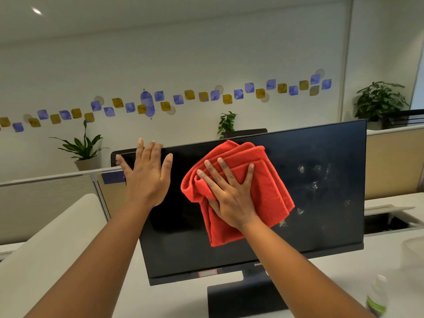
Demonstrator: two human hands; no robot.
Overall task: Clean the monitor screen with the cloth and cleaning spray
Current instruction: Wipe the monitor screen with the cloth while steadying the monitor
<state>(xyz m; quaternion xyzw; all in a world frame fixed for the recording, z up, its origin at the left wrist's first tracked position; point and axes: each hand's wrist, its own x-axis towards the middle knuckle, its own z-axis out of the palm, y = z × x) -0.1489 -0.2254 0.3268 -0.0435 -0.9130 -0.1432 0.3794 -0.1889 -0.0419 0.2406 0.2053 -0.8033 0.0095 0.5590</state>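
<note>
Pressed the folded red cloth [241,191] flat against the middle of the monitor [309,226] with the right hand [231,198], fingers spread wide; braced the upper left corner with the left hand [146,177], fingers open; judged the cloth soft and light, the screen fragile, best steadied by its edge; left spray droplets [314,185] unwiped at right; kept the spray bottle [377,297] on the desk, contents unclear.

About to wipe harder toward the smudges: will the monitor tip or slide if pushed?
Probably steady: the left hand braces the monitor at its top edge, and its stand looks broad. The screen may flex under the red cloth.
</note>
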